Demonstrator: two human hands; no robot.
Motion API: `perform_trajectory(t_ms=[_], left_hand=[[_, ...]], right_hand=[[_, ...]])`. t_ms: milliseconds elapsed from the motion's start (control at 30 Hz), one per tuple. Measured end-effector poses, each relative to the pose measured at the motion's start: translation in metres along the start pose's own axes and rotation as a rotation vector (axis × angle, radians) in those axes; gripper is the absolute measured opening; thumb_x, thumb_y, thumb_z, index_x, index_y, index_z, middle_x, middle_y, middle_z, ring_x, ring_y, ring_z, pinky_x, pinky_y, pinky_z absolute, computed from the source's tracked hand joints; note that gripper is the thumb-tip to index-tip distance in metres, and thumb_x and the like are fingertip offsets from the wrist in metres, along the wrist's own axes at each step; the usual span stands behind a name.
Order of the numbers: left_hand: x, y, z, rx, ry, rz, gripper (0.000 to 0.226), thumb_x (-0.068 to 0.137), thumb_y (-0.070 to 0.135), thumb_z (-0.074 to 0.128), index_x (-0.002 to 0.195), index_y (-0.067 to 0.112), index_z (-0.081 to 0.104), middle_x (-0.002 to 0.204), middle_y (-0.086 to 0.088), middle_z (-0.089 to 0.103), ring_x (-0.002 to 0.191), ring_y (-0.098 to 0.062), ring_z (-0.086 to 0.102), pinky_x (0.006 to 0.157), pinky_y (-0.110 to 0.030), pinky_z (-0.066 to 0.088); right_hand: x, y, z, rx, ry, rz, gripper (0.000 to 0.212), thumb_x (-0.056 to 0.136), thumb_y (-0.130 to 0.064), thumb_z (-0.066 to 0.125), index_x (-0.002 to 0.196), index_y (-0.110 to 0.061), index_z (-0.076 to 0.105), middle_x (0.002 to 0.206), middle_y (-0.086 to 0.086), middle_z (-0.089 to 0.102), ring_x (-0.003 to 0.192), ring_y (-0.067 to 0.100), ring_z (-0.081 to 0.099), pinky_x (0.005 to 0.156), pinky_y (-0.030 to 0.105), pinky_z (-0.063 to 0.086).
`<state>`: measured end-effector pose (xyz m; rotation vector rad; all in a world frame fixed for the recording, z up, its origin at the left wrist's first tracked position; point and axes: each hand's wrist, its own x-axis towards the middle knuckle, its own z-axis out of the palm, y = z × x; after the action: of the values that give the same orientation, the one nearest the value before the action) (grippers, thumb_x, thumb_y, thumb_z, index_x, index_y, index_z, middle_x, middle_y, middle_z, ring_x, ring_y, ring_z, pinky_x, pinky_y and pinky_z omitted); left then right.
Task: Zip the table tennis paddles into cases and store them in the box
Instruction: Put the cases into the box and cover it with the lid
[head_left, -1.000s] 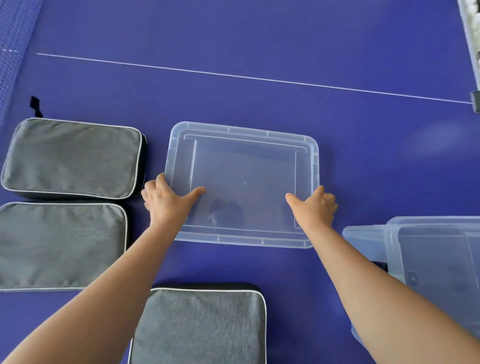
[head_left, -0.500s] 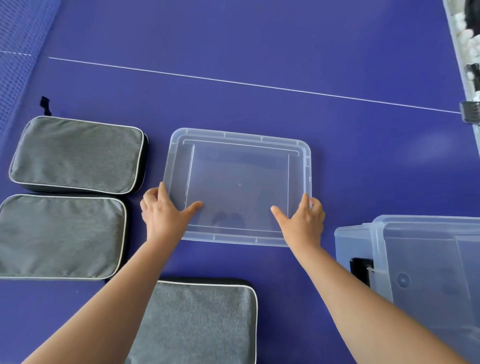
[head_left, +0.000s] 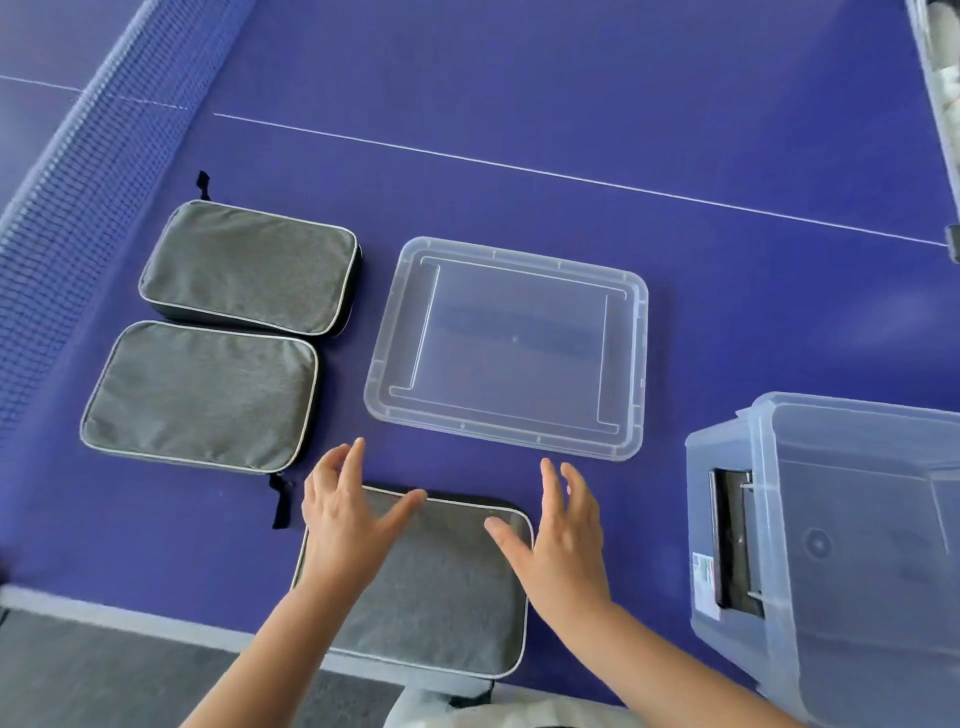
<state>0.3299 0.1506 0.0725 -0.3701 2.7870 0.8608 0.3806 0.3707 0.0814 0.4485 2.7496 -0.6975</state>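
Observation:
Three grey zipped paddle cases lie on the blue table tennis table. One case (head_left: 249, 267) is at the far left, a second case (head_left: 200, 397) lies just in front of it, and a third case (head_left: 441, 587) sits at the near edge. My left hand (head_left: 345, 512) hovers with spread fingers over the third case's far left corner. Over that case's far right corner my right hand (head_left: 558, 535) is open too. The clear box lid (head_left: 509, 348) lies flat beyond both hands. At the right stands the clear storage box (head_left: 852, 551).
The net (head_left: 67, 218) runs along the left side. A white line (head_left: 519, 166) crosses the table beyond the lid. A grey tray (head_left: 940, 78) with white balls sits at the far right edge. The table's near edge (head_left: 130, 618) is close to the third case.
Both hands let go of the lid's near edge and drew back toward me, over the nearest case. The lid stays flat on the table. The view tilted down and left.

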Motion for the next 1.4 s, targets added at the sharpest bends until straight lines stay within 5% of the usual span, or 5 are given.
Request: perform_trajectory(t_ms=[233, 467, 633, 1000, 1400], left_hand=[[-0.044, -0.031, -0.007, 0.016, -0.042, -0.122, 0.096, 0.067, 0.067, 0.075, 0.147, 0.032, 0.035, 0.146, 0.0, 0.031, 0.138, -0.024, 0.024, 0.115, -0.046, 0.025], [-0.059, -0.048, -0.009, 0.02, -0.078, -0.349, 0.121, 0.063, 0.069, 0.077, 0.155, 0.016, 0.019, 0.151, -0.011, 0.029, 0.141, -0.03, 0.023, 0.114, -0.048, 0.027], [-0.058, -0.052, -0.006, -0.042, -0.084, -0.439, 0.12, 0.056, 0.067, 0.083, 0.149, 0.014, 0.028, 0.147, -0.013, 0.037, 0.138, -0.033, 0.029, 0.112, -0.048, 0.03], [-0.045, -0.047, -0.008, -0.098, -0.103, -0.508, 0.108, 0.048, 0.072, 0.083, 0.129, 0.017, 0.037, 0.126, -0.007, 0.055, 0.122, -0.032, 0.049, 0.101, -0.053, 0.042], [-0.07, 0.033, -0.057, -0.276, 0.047, -0.38, 0.112, 0.047, 0.069, 0.086, 0.133, 0.019, 0.035, 0.122, 0.001, 0.049, 0.126, -0.026, 0.044, 0.101, -0.052, 0.044]], right_hand=[[-0.051, 0.0, 0.019, 0.033, -0.152, 0.068, 0.104, 0.076, -0.081, 0.038, 0.155, -0.019, 0.009, 0.156, 0.007, 0.014, 0.142, 0.024, 0.022, 0.112, 0.037, 0.035], [-0.064, -0.001, 0.024, 0.09, -0.234, 0.125, 0.11, 0.083, -0.071, 0.054, 0.155, -0.011, -0.004, 0.154, 0.007, 0.013, 0.14, 0.023, 0.02, 0.11, 0.032, 0.033], [-0.065, -0.007, 0.03, 0.15, -0.289, 0.182, 0.113, 0.084, -0.067, 0.057, 0.154, -0.009, -0.01, 0.153, 0.008, 0.016, 0.142, 0.023, 0.021, 0.109, 0.03, 0.034], [-0.052, -0.009, 0.028, 0.312, -0.217, 0.24, 0.107, 0.077, -0.06, 0.071, 0.153, -0.017, 0.01, 0.146, 0.005, 0.033, 0.134, 0.023, 0.033, 0.108, 0.04, 0.039], [-0.047, -0.007, -0.07, 0.442, -0.033, 0.098, 0.102, 0.071, -0.062, 0.075, 0.151, -0.028, 0.022, 0.132, -0.007, 0.041, 0.129, 0.015, 0.036, 0.108, 0.04, 0.039]])
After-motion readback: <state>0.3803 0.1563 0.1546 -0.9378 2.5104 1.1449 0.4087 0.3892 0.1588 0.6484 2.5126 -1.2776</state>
